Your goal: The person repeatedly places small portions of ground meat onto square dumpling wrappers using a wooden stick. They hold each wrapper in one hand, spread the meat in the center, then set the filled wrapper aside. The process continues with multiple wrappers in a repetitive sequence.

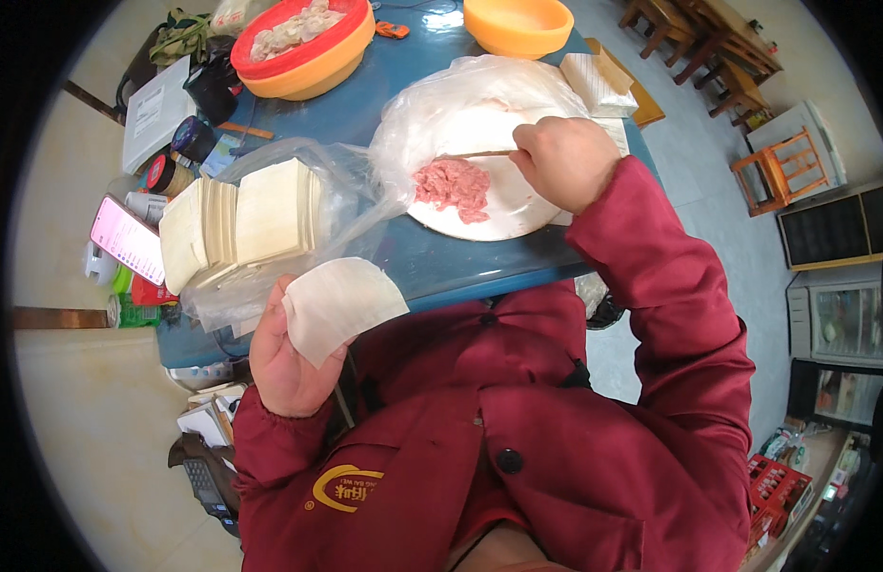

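Observation:
A thin dough wrapper [345,307] lies across the palm and fingers of my left hand [295,350], in front of the table edge. My right hand [566,161] is closed around a thin stick-like tool [477,154] whose far end reaches the back of the pink minced meat [452,187]. The meat sits on a round white plate [513,218], partly wrapped in a clear plastic bag [413,114]. Left of the plate, two stacks of wrappers [277,207] rest on clear plastic.
A red basin [245,61] holding pale filled dumplings sits in an orange one at the back left; an orange bowl [520,25] stands at the back. A lit phone [127,239], jars and a tissue box [600,86] flank the work area on the blue table [477,268].

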Available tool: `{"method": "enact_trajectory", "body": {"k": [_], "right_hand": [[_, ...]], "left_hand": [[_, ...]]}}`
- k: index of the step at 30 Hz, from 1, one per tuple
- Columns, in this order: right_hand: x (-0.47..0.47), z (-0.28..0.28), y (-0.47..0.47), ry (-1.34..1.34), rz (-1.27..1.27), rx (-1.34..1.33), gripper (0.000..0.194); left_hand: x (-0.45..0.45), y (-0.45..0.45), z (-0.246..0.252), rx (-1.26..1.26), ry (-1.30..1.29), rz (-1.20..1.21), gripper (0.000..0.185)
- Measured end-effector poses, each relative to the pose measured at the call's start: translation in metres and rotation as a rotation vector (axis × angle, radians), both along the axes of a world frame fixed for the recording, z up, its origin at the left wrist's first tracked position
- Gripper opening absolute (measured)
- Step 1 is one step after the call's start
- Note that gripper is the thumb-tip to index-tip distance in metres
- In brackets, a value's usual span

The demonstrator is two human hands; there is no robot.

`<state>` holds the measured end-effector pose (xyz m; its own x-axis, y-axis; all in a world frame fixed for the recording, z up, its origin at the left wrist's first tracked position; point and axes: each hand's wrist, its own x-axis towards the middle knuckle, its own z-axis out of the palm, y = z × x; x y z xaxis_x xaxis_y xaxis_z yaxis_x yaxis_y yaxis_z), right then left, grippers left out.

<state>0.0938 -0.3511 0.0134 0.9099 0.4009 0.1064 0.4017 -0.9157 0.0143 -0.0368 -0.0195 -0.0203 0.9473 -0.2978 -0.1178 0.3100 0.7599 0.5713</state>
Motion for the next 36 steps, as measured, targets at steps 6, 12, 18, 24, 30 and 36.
{"method": "enact_trajectory", "body": {"k": [6, 12, 18, 24, 30, 36], "right_hand": [[-0.014, -0.002, -0.037, -0.036, 0.178, 0.056, 0.018], [-0.052, 0.014, -0.05, -0.145, -0.026, 0.193, 0.018], [-0.112, -0.017, -0.041, 0.03, 0.024, 0.404, 0.015], [-0.113, -0.029, -0.041, 0.05, -0.103, 0.52, 0.018], [-0.111, -0.034, -0.043, 0.0, -0.146, 0.424, 0.019], [-0.102, -0.042, -0.025, -0.086, -0.052, 0.356, 0.019]], "left_hand": [[0.0, 0.004, -0.003, 0.006, 0.035, 0.042, 0.025], [0.003, -0.005, -0.002, 0.042, 0.029, -0.001, 0.024], [-0.003, -0.013, -0.005, 0.05, 0.102, -0.031, 0.022], [-0.002, -0.027, -0.005, 0.065, 0.084, -0.081, 0.021], [-0.004, -0.025, -0.012, 0.056, 0.03, -0.119, 0.021], [-0.004, -0.027, -0.02, 0.033, 0.041, -0.118, 0.022]]}}
